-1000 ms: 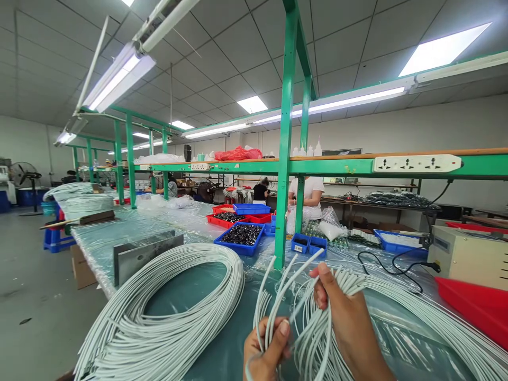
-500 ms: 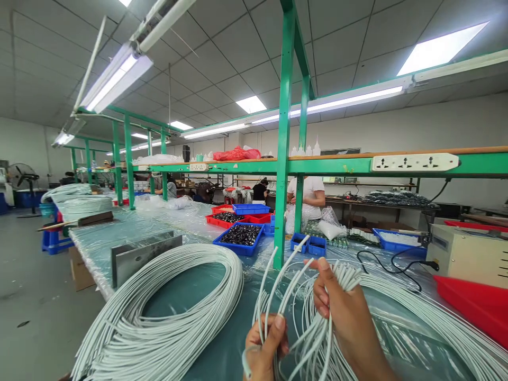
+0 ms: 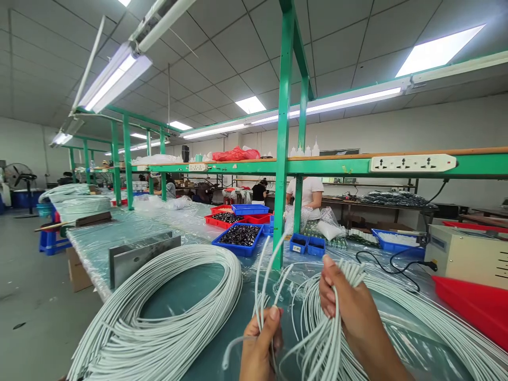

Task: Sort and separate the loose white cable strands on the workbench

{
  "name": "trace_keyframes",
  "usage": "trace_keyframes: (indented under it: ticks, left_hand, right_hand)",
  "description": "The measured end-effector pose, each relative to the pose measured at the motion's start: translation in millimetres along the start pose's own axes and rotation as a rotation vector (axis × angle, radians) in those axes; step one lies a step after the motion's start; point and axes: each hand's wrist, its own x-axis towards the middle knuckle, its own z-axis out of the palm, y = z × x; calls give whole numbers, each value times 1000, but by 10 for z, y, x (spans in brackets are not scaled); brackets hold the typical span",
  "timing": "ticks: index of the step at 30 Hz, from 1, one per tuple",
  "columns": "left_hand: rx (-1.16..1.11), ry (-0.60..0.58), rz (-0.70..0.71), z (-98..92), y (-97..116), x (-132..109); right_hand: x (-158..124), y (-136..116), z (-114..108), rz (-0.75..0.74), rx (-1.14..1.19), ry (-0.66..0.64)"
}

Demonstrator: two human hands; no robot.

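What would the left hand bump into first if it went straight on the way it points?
Beyond the white cables it holds, the left hand would probably meet the green post, though depth is unclear.

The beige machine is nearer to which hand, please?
The right hand: it is to the left of the beige machine and closer to the camera; the left hand is farther left.

Left hand (image 3: 262,338), right hand (image 3: 344,296): two are showing near;
Cable coils (image 3: 170,332): two are lying near, one left, one right;
Small blue bins (image 3: 299,244): two are sitting beyond the coils;
Right-side sockets (image 3: 403,163): three are facing near;
Beige machine (image 3: 472,256): one is sitting right;
Floor fan (image 3: 27,181): one is standing far left
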Motion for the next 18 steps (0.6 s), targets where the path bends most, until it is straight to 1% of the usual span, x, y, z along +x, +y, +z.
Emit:
trace_keyframes:
  ticks: [2,5,8,10,14,16,18]
  left_hand:
    - [-14,14,2,57,-15,-16]
    - [-13,22,18,123,-36,-24]
    - [50,26,45,142,-36,-13]
    - [80,28,38,139,-27,-10]
    - [27,46,-11,138,-18,-23]
    - [52,32,-9,136,-27,-24]
    - [107,10,13,125,-39,-12]
  right_hand:
    - [1,2,38,9,-57,-65]
    - [-16,38,95,-41,-112,-106]
    - [-52,83,108,-63,-116,-163]
    - [-77,103,93,-63,-99,-193]
    - [-103,113,67,-80,-67,-220]
    - [-101,119,67,-81,-71,-225]
    - [-88,130,67,-97,-71,-174]
